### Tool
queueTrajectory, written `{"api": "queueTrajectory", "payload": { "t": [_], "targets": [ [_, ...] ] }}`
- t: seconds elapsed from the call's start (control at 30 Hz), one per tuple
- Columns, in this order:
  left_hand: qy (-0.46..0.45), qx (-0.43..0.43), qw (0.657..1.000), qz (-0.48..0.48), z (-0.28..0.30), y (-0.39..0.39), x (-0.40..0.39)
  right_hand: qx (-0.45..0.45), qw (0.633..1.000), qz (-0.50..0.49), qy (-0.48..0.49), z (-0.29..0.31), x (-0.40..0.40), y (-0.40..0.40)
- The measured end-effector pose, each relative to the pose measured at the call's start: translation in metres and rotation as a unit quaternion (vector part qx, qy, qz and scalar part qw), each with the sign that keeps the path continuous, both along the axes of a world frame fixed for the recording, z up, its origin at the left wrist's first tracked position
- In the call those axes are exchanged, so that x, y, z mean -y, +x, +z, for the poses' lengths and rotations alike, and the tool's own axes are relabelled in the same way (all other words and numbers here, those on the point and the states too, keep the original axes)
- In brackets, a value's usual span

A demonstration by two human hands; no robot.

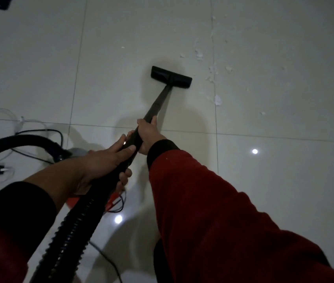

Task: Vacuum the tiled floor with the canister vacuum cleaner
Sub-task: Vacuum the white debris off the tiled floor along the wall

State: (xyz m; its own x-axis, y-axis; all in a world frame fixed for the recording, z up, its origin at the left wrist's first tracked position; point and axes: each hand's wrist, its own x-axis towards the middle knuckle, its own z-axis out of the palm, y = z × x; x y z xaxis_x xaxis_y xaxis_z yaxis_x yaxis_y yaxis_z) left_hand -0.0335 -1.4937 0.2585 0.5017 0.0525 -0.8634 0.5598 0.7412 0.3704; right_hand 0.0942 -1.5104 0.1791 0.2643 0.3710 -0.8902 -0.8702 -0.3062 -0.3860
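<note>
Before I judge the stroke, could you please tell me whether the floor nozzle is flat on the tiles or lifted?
Flat, it appears: the floor nozzle lies level on the tiled floor, no gap visible beneath.

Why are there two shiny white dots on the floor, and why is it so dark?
In the head view, the dots are glare from lights reflecting off the glossy tiled floor; the room is dim, the nozzle casts a soft shadow, and the wide lens bends the tile lines.
</note>
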Motion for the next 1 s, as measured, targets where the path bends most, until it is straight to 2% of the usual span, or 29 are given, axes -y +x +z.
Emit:
{"api": "queueTrajectory", "payload": {
  "t": [0.3,0.53,0.8,0.9,1.0],
  "targets": [
    [0.009,-0.004,1.000,-0.002,-0.013,0.096,-0.047,-0.008,1.000,-0.005,-0.009,-0.007,-0.050,0.095],
    [0.025,0.005,1.000,-0.015,-0.031,0.174,-0.132,-0.005,1.000,-0.004,-0.006,-0.021,-0.135,0.177],
    [0.038,0.020,0.999,0.000,-0.026,0.268,-0.251,-0.005,0.992,-0.093,0.088,-0.013,-0.233,0.246],
    [0.032,0.013,0.999,0.029,-0.027,0.287,-0.273,-0.019,0.991,-0.111,0.073,-0.013,-0.260,0.265],
    [0.029,0.006,0.999,0.021,-0.021,0.300,-0.289,-0.017,0.995,-0.087,0.040,-0.010,-0.283,0.294]
  ]
}}
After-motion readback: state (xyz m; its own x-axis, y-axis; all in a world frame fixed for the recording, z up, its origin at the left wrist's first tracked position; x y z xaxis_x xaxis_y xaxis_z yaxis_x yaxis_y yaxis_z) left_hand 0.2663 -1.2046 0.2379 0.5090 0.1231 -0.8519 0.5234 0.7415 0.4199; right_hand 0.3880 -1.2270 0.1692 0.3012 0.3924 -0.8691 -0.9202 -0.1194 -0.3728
